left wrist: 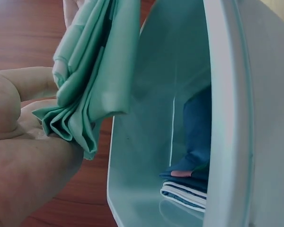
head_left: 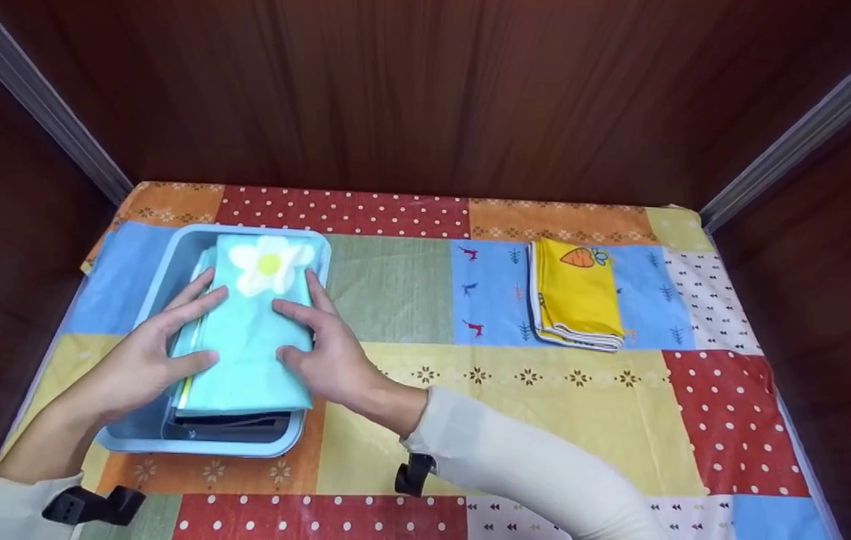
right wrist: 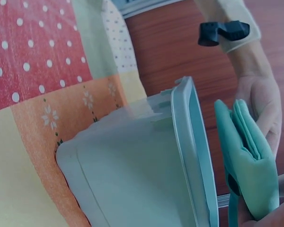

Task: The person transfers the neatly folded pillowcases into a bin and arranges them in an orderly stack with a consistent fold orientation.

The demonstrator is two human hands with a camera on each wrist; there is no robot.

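A folded turquoise cloth (head_left: 253, 337) with a white flower print is held between both hands above a light blue plastic bin (head_left: 125, 429). My left hand (head_left: 136, 367) grips its left side, thumb lying over the top. On the right side, my right hand (head_left: 331, 352) holds it with thumb and fingers against the cloth. The left wrist view shows the layered edges of the turquoise cloth (left wrist: 111, 71) above the bin's rim. Down inside the bin lies a dark blue folded cloth (left wrist: 196, 137) with white edging, partly hidden by the bin wall.
A yellow folded cloth (head_left: 582, 292) with a carrot print lies on the right part of the table. A patchwork tablecloth (head_left: 515, 420) covers the table. Dark wood panels (head_left: 425, 97) enclose the back and sides.
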